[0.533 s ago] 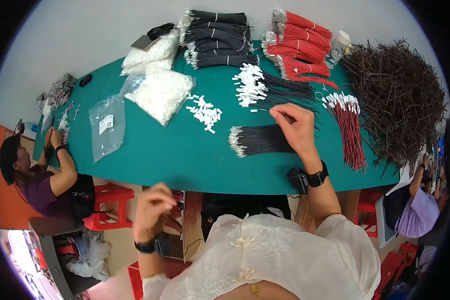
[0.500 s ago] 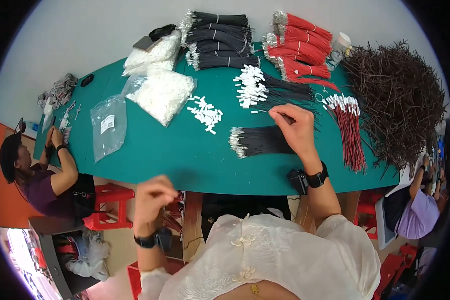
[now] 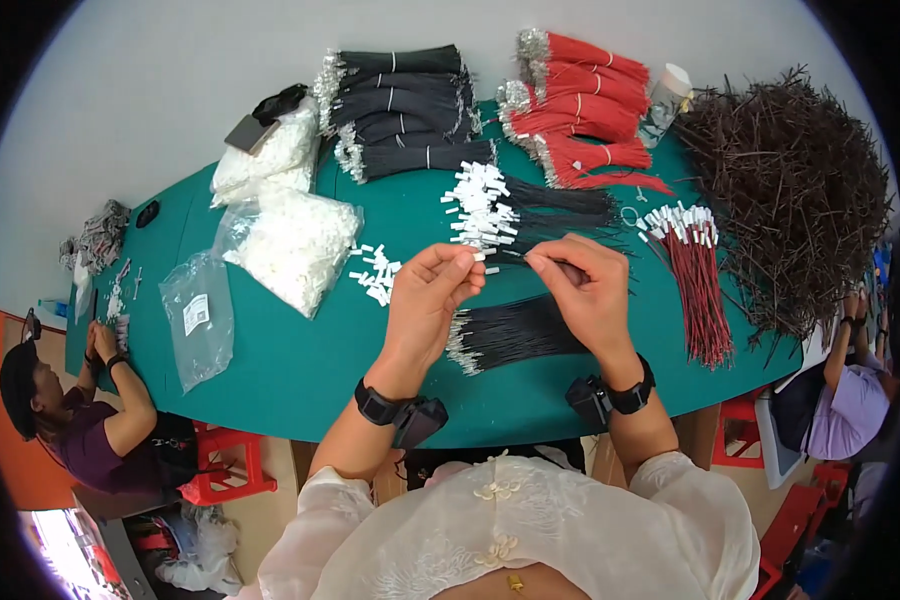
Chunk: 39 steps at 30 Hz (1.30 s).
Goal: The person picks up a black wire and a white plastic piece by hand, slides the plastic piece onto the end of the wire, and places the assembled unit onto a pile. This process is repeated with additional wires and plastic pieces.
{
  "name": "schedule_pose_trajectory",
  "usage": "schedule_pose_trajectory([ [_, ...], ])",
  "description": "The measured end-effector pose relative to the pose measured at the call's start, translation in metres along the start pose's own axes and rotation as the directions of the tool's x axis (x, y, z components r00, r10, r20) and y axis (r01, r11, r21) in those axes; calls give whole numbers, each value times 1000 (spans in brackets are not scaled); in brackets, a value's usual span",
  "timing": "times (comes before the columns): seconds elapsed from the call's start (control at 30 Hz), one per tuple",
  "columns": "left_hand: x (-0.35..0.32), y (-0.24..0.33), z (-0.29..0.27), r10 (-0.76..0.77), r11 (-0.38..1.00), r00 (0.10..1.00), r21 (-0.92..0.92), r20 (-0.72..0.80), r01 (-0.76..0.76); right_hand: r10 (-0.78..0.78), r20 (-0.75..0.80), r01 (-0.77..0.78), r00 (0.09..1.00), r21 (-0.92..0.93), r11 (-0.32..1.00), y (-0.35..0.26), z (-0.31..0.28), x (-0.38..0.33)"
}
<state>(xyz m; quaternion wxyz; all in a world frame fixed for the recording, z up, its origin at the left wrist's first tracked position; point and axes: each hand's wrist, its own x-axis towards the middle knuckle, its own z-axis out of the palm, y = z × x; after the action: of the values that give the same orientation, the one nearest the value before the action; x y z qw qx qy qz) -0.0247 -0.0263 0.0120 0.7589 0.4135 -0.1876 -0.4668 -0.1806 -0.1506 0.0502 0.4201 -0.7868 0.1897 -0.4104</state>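
My left hand [image 3: 426,305] pinches a small white connector housing [image 3: 481,257] between thumb and fingertips. Facing it, my right hand [image 3: 588,295] is closed on a thin black wire [image 3: 518,255], whose tip points toward the housing; a small gap seems to lie between them. Just beyond both hands is a pile of black wires fitted with white housings [image 3: 482,205]. Beneath and between my wrists lies a bundle of loose black wires with metal-tipped ends [image 3: 515,335]. Loose white housings [image 3: 375,275] are scattered left of my left hand.
Clear bags of white housings [image 3: 295,240] and an emptied bag [image 3: 198,320] lie left on the green table [image 3: 300,390]. Tied black bundles [image 3: 400,105] and red bundles [image 3: 590,100] sit behind. Dark red wires [image 3: 692,290] and a brown tangled heap [image 3: 795,200] occupy the right. A co-worker [image 3: 80,400] sits at left.
My left hand has come up from the table's front edge to the middle and now holds a white housing in front of my right hand. The head view has shifted slightly.
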Motion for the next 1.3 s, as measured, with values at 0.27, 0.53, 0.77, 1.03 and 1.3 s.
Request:
schedule_pose_trajectory([
  [0.27, -1, -4, -1, 4, 1000, 1000, 8, 18, -5, 87, 54, -89, 995, 47, 995, 10, 8, -8],
  [0.53, -3, -4, -1, 4, 998, 1000, 55, 21, -5, 82, 83, -86, 993, 50, 995, 8, 7, -10],
  [0.77, -1, -4, -3, -21, 999, 1000, 27, -18, 21, 70, 106, -74, 992, 33, 997, 8, 7, -7],
  [1.03, -1, -4, -10, 31, 983, 998, 181, -62, -19, -43, 127, 50, 991, -53, 997, 10, 13, -4],
  [1.3, 2, -6, -8, -3, 983, 1000, 183, -25, 7, -32, 122, 40, 992, -64, 997, 14, 15, -3],
])
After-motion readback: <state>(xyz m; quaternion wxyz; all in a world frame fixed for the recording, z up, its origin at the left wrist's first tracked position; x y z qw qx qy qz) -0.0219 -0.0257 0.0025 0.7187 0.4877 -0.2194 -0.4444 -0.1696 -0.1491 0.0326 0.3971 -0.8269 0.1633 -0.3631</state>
